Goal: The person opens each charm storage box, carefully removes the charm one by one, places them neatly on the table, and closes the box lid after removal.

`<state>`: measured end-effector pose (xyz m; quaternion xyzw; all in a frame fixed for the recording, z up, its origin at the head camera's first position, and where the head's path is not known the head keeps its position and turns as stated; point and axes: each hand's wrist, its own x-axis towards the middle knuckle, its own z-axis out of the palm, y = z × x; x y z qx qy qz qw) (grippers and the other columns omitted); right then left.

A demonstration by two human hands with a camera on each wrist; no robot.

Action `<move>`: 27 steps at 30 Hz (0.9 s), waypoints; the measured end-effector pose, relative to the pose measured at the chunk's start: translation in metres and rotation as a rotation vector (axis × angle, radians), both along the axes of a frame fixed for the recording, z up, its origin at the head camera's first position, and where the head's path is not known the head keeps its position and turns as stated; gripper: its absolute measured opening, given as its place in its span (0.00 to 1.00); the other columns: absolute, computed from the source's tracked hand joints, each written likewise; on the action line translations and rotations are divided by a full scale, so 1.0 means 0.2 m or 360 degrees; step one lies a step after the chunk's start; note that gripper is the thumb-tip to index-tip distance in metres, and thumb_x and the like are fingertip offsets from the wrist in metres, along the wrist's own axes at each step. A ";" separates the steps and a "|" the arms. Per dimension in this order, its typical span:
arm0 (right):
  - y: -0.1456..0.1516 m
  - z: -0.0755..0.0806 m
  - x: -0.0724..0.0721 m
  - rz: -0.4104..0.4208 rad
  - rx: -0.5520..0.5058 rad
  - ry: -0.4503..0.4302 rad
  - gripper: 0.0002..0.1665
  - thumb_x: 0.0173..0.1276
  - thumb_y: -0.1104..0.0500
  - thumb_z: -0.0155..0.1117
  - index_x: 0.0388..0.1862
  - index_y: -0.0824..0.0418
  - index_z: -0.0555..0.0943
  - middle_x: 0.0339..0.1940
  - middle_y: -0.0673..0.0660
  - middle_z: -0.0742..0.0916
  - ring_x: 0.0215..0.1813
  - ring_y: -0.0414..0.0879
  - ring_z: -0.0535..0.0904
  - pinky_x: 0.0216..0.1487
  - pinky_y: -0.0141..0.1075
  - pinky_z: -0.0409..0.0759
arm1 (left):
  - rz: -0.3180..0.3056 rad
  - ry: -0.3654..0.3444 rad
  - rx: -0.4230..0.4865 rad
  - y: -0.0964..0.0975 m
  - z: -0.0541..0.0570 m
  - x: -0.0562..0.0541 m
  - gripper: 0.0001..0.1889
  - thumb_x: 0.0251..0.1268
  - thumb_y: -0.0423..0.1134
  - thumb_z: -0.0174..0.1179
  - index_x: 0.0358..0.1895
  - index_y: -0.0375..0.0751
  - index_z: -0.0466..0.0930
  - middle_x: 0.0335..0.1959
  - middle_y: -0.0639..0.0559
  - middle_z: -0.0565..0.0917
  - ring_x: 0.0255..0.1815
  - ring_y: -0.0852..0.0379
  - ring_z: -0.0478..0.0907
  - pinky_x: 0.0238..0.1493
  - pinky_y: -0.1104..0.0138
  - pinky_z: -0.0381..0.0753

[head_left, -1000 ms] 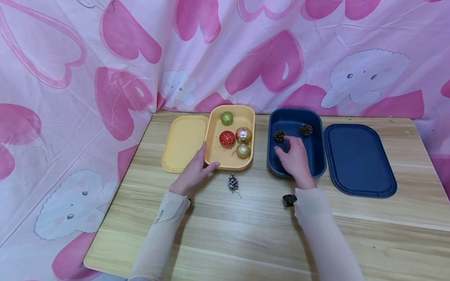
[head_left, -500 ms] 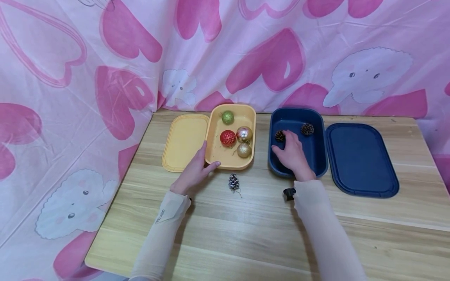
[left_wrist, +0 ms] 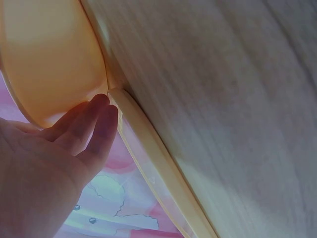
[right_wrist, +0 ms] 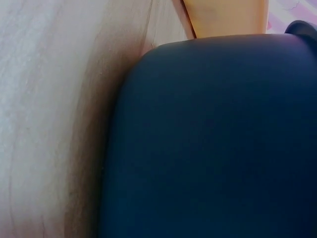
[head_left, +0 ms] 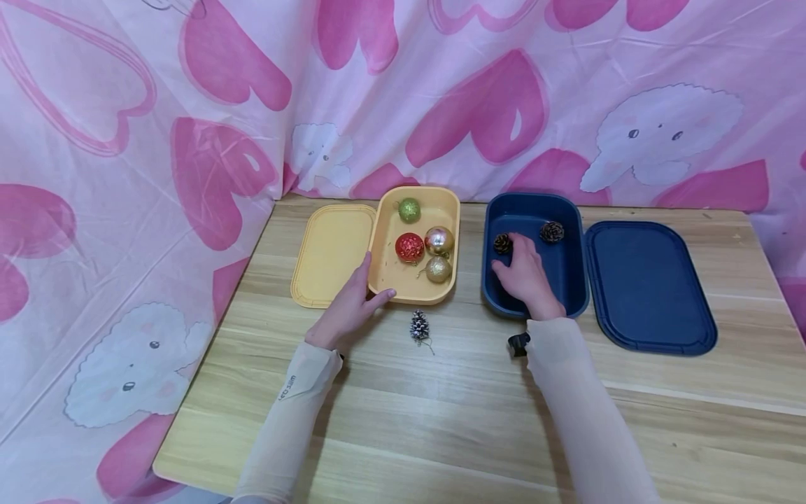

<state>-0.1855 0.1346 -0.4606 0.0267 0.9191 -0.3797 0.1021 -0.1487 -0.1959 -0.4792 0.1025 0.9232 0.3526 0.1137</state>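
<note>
My left hand [head_left: 345, 308] lies against the front left corner of the yellow box [head_left: 403, 287], thumb spread along its front. In the left wrist view its fingers [left_wrist: 94, 134] are extended against the box wall. A green ball, a red ball [head_left: 410, 248] and two gold balls [head_left: 439, 269] sit inside. My right hand [head_left: 529, 276] reaches into the dark blue box [head_left: 573, 280], fingertips beside a brown pinecone [head_left: 502, 243], thumb apart from them. Another pinecone [head_left: 551, 232] lies further back in it. The right wrist view shows the blue box's outer wall [right_wrist: 213, 139], with the hand hidden.
A silvery pinecone ornament [head_left: 419, 326] with a string lies on the wooden table [head_left: 434, 413] between my arms. The yellow lid [head_left: 330, 255] is left of the yellow box, the blue lid [head_left: 651, 287] right of the blue box. A pink patterned curtain [head_left: 352, 91] hangs behind.
My right hand has shifted slightly forward inside the blue box, fingertips staying beside the left pinecone. The left hand keeps its place at the yellow box. The view has shifted slightly.
</note>
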 end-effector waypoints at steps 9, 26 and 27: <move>0.00 -0.02 -0.01 0.0055 0.0012 -0.0015 0.37 0.73 0.57 0.51 0.75 0.68 0.53 0.74 0.72 0.59 0.73 0.67 0.57 0.72 0.61 0.57 | 0.0001 0.0002 -0.0013 0.01 0.01 0.01 0.52 0.65 0.64 0.53 0.78 0.43 0.30 0.78 0.36 0.48 0.78 0.45 0.52 0.77 0.56 0.52; 0.02 -0.01 -0.01 0.0057 0.0038 -0.0150 0.35 0.74 0.56 0.51 0.76 0.62 0.54 0.72 0.73 0.59 0.68 0.66 0.61 0.69 0.63 0.61 | -0.0010 0.0018 -0.0016 0.00 0.01 0.00 0.52 0.65 0.64 0.52 0.78 0.42 0.30 0.79 0.38 0.46 0.78 0.46 0.50 0.77 0.56 0.51; 0.02 -0.01 -0.01 0.0060 0.0040 -0.0154 0.35 0.74 0.56 0.51 0.76 0.62 0.55 0.72 0.73 0.59 0.68 0.66 0.61 0.69 0.63 0.62 | -0.0011 0.0017 -0.0013 0.00 0.01 0.00 0.52 0.65 0.64 0.52 0.78 0.42 0.30 0.79 0.38 0.46 0.78 0.46 0.50 0.77 0.57 0.51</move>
